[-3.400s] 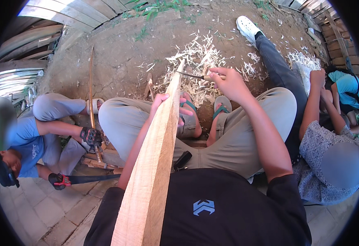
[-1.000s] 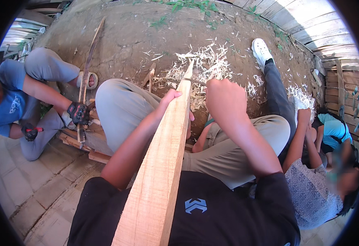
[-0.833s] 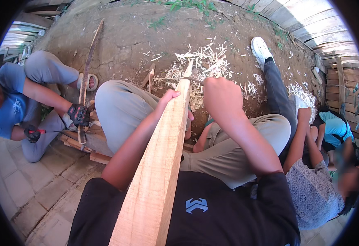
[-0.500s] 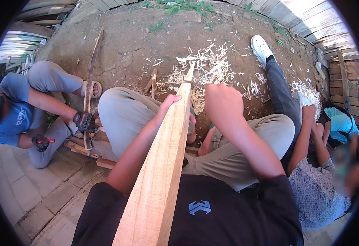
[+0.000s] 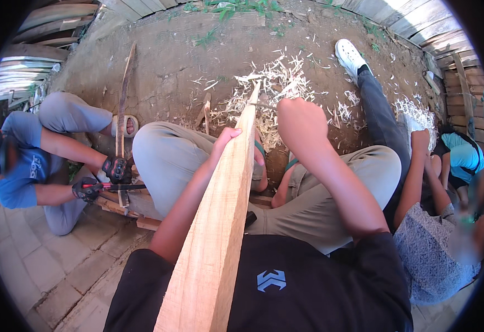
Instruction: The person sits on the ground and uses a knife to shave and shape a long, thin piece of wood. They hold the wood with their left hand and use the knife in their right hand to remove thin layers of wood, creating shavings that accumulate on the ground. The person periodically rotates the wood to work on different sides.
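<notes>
A long pale squared timber [image 5: 211, 243] runs from my chest away from me and narrows to a point at its far end. Wrapped around it below the tapered part is my left hand [image 5: 225, 145], thumb on top and fingers on the right side. In my right hand [image 5: 304, 124], closed in a fist, is a knife; its handle is hidden, and its thin dark blade [image 5: 263, 105] lies across the timber close to the tip. My bent legs are under the timber.
Curled wood shavings [image 5: 286, 83] cover the dirt beyond the tip. To the left, a gloved person [image 5: 17, 160] holds a wooden strip [image 5: 123, 99] and a red-handled tool [image 5: 101, 187]. Another person [image 5: 433, 249] sits close on my right, leg [image 5: 383, 116] stretched forward. Plank walls [image 5: 413, 25] stand behind.
My right hand and the knife have shifted slightly away from me, toward the timber's tip. My left hand keeps its grip. The gloved person has brought the red-handled tool to the wooden strip.
</notes>
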A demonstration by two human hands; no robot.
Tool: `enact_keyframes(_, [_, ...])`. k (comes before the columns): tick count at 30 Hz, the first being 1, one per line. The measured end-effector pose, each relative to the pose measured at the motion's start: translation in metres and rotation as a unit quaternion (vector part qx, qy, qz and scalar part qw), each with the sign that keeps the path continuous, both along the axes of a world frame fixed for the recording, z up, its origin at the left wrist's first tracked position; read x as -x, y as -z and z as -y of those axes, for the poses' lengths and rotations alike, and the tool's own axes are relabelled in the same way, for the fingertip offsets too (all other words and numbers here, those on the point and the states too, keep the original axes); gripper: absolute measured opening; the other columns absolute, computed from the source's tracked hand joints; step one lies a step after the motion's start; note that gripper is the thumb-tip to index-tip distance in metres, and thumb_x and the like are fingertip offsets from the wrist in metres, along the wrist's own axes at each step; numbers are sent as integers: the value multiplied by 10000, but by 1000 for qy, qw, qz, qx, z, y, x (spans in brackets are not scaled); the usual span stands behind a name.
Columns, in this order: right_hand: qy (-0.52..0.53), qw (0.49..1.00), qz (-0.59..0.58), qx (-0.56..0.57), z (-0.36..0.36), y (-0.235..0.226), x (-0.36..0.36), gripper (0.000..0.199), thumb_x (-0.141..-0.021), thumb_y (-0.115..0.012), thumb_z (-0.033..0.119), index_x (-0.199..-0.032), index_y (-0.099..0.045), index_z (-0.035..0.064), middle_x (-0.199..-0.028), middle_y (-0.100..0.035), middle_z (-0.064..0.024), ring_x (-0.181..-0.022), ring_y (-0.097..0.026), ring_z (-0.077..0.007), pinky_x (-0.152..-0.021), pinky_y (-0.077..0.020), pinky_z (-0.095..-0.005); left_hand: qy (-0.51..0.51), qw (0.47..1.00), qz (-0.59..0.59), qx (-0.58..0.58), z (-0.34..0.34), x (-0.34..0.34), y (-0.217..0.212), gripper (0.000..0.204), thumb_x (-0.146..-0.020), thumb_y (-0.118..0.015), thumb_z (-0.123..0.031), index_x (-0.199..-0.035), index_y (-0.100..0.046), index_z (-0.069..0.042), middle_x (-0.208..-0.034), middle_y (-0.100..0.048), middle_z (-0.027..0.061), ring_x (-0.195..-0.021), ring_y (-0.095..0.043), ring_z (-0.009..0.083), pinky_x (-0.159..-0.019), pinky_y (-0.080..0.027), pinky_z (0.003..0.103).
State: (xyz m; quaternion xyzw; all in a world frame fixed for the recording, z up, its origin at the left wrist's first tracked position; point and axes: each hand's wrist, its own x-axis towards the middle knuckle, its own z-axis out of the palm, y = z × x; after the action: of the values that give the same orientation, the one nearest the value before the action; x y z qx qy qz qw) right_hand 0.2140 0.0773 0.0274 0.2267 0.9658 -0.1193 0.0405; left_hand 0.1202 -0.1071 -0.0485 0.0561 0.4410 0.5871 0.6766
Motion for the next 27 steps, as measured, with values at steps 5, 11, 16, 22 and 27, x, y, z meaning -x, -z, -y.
enact_keyframes(5, [-1,1000,-10,13,1,-6,0,115,-809,-614,105,-757,-690,35,-734,-682,-174,-710,-707,-328,-623,-565,-428,1,1000,-5,-13,1,2,2,670,-873,-336,-509,-1261,-450,26,-879,-640,326,-589,-626,325,-529,-521,347])
enact_keyframes(11, [-5,1000,21,13,3,-10,2,69,-773,-680,82,-827,-696,43,-816,-704,-135,-772,-727,-278,-633,-585,-358,6,1000,-16,-13,0,4,0,696,-874,-333,-525,-1315,-423,6,-887,-643,320,-595,-631,323,-525,-519,347])
enact_keyframes(16, [-9,1000,-9,21,8,3,0,68,-779,-620,59,-786,-682,32,-789,-688,-167,-747,-713,-309,-638,-569,-395,22,1000,3,-3,1,5,2,684,-873,-326,-536,-1308,-437,-19,-886,-645,314,-608,-635,315,-529,-512,338])
enact_keyframes(22, [-3,999,33,30,8,-8,1,60,-765,-639,50,-799,-689,51,-801,-695,-147,-756,-718,-291,-622,-573,-372,19,1000,13,-3,-1,6,-3,649,-871,-326,-505,-1239,-437,18,-865,-650,315,-657,-639,321,-565,-507,359])
enact_keyframes(27, [1,1000,12,-12,4,-4,4,110,-731,-707,83,-840,-706,65,-814,-708,-107,-780,-728,-253,-628,-580,-345,14,1000,20,-18,2,9,-4,633,-860,-358,-486,-1224,-433,27,-869,-636,270,-713,-653,330,-577,-516,383])
